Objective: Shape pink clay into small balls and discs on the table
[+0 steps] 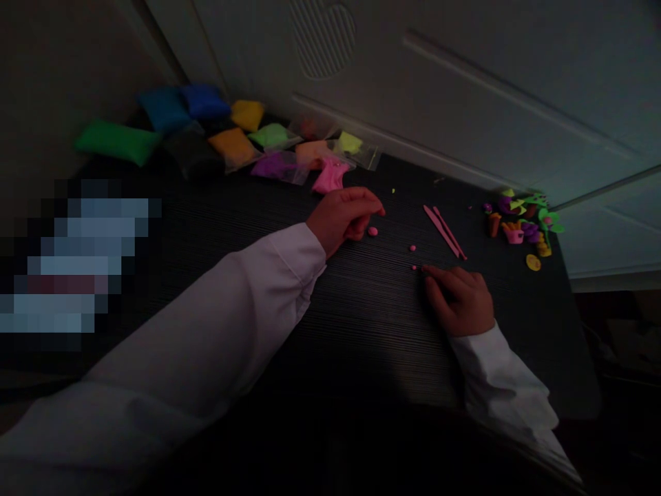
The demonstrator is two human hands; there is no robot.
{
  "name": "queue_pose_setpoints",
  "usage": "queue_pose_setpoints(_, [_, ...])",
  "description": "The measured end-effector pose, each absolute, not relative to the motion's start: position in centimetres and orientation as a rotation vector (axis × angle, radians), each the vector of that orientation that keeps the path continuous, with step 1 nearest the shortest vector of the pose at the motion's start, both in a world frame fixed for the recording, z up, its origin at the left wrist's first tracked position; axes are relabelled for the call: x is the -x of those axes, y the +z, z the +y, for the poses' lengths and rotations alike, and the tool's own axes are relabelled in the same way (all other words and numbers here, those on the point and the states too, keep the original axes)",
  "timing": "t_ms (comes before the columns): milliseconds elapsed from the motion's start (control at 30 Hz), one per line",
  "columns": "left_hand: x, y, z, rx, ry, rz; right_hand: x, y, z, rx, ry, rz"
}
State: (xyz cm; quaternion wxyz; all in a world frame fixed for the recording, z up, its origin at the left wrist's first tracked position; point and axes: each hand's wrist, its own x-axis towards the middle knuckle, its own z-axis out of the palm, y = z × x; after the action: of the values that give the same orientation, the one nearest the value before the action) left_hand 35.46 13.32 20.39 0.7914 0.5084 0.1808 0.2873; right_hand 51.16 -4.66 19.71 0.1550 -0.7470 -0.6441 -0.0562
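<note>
My left hand point(345, 219) hangs over the dark table with its fingers curled and the tips close together; whatever they may hold is hidden. Just right of it lies a pink clay ball point(372, 231). My right hand point(461, 297) rests on the table, fingers bent inward, thumb and forefinger near each other. Beside its fingertips sits a tiny pink clay bit point(414, 267), with a small pink clay ball point(412, 248) slightly farther back. A pair of slim pink modelling tools point(445, 233) lies beyond the right hand. Behind my left hand is an opened bag of pink clay point(331, 175).
Several clay packs, including a green pack point(118, 141) and an orange pack point(233, 146), line the table's back left. Small finished clay figures point(516, 224) cluster at the right, near a yellow disc point(533, 262). A white panel point(465, 89) rises behind the table point(361, 324). A pixelated patch covers the left.
</note>
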Motion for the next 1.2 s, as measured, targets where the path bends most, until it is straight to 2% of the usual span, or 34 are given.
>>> queue_pose_setpoints(833, [-35.43,20.38,13.35,-1.100,0.606,0.409,-51.12,19.43,-4.72,2.159,-0.261,-1.734])
queue_pose_setpoints(1200, [-35.45,20.52,13.29,-1.090,0.603,0.423,-51.38,19.50,-4.76,2.167,-0.186,-1.826])
